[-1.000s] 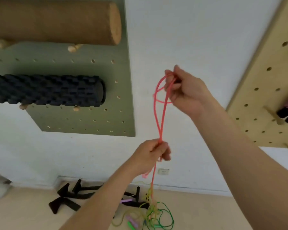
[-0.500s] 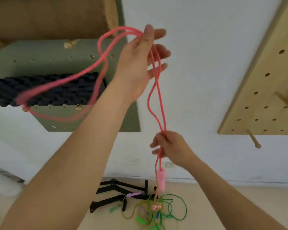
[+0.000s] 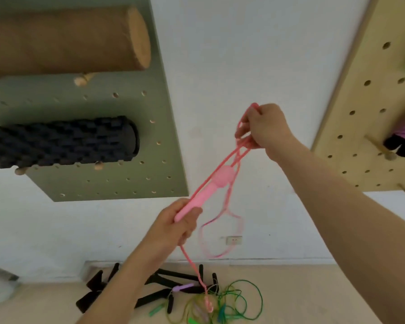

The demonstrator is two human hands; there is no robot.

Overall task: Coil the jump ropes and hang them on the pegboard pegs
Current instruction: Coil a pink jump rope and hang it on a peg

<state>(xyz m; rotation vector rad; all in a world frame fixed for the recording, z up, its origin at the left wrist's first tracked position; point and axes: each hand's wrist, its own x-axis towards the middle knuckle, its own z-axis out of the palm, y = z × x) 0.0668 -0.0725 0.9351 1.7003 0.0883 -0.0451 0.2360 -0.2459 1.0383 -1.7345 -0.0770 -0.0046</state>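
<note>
Two pegboards hang here: a green pegboard (image 3: 103,181) and, well to its right, a wooden pegboard (image 3: 360,136). Two rollers rest on the green pegboard's pegs (image 3: 82,79), a cork roller (image 3: 63,40) above a black roller (image 3: 61,143). Right of the green pegboard, one pink jump rope (image 3: 221,177) stretches between two hands. The right hand (image 3: 264,129) curls round its gathered loops, and the left hand (image 3: 180,225), lower, grips its handle. Below the board, tangled ropes (image 3: 222,302) lie on the floor (image 3: 313,295).

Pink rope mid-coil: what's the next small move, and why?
Likely the left hand, gripping the pink handle, feeds another length up to the right hand, which holds the gathered loops; the pink rope trails down to the floor, so coiling looks unfinished.
</note>
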